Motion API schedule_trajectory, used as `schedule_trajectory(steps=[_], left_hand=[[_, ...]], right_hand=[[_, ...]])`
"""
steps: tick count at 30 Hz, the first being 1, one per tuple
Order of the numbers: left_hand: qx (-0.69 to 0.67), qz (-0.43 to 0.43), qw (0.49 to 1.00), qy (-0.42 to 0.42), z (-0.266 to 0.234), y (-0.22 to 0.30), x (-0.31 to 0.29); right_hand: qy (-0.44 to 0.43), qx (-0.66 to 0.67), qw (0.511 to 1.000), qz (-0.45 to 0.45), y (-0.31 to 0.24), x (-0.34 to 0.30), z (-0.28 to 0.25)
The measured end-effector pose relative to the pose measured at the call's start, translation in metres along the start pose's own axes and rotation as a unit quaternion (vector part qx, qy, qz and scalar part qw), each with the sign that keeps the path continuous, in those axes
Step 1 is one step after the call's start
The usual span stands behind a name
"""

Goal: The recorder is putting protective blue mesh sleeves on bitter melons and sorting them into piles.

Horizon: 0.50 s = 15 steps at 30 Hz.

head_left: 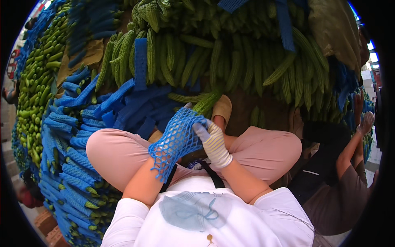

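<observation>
While bitter gourd slants up-right from frame centre, my nearer left hand, inside blue net, grips lower end; right hand pinches net.

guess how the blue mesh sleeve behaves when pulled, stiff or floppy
The blue mesh sleeve is probably floppy and stretchy, since it spreads around the left hand. It looks light, being mostly open holes. Its ragged lower edge might snag.

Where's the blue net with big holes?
Just left of the head view's middle, the blue net is around the left hand, with the right hand touching it.
</observation>
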<state>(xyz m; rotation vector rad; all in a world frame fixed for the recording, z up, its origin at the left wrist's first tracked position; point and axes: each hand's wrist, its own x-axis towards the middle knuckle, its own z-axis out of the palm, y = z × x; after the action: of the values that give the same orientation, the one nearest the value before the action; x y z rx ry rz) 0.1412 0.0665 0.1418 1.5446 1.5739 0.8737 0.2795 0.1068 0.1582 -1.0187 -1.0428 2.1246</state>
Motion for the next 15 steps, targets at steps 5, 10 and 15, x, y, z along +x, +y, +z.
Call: schedule_trajectory(steps=[5, 10, 15], left_hand=[[-0.005, 0.046, 0.988, 0.145, 0.008, -0.003, -0.013], [-0.679, -0.224, 0.672, 0.193, 0.02, 0.005, -0.008], [-0.689, -0.231, 0.662, 0.183, 0.013, 0.003, -0.018]], right_hand=[[0.097, -0.124, 0.987, -0.041, 0.009, 0.094, -0.046], [0.211, -0.351, 0.912, -0.017, 0.033, 0.155, -0.12], [0.278, -0.354, 0.891, 0.061, 0.03, 0.172, -0.149]])
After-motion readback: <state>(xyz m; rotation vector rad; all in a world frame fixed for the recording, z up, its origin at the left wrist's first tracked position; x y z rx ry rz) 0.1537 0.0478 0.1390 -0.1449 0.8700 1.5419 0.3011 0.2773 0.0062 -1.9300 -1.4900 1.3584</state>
